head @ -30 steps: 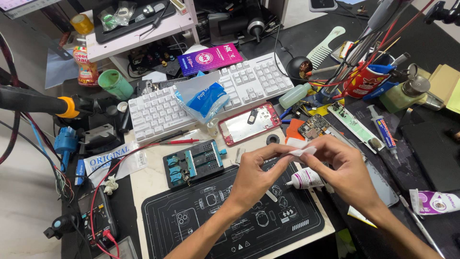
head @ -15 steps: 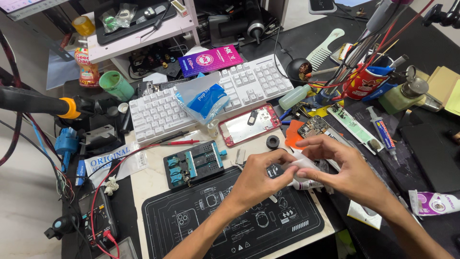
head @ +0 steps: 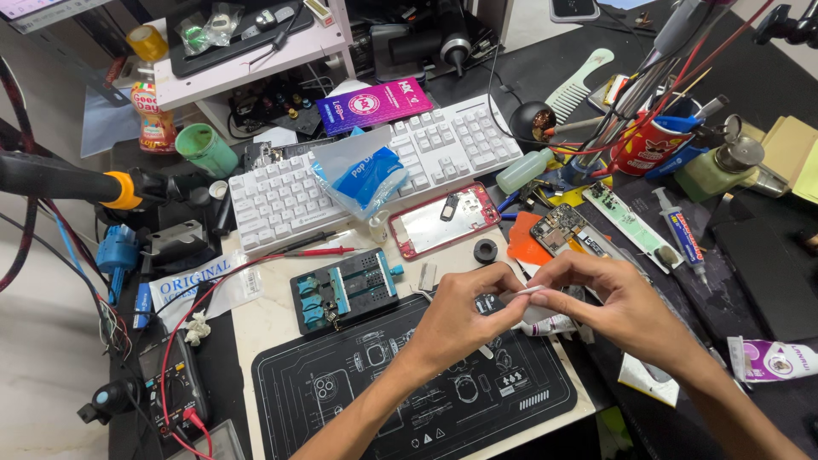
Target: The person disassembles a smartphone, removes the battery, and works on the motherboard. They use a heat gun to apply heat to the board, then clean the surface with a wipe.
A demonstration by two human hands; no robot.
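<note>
My left hand (head: 460, 319) and my right hand (head: 618, 307) meet above the right edge of a black repair mat (head: 400, 396). Both pinch a thin white stick (head: 527, 291) between their fingertips, one hand at each end. Just below the stick lies a small white tube (head: 550, 324), partly hidden by my right hand. A phone with a red frame (head: 443, 220) lies face down a little behind my hands. A black round cap (head: 486, 250) sits between the phone and my left hand.
A green-and-black board holder (head: 345, 290) sits left of my hands, with red probe leads running to a multimeter (head: 170, 375). Behind are a white keyboard (head: 443, 145) with a blue bag (head: 362, 175) on it, a syringe (head: 677, 230), a red tool cup (head: 643, 140) and loose circuit boards (head: 558, 228).
Half a second ago both hands were lower, over the white tube. Now they have lifted slightly and hold the stick level between them.
</note>
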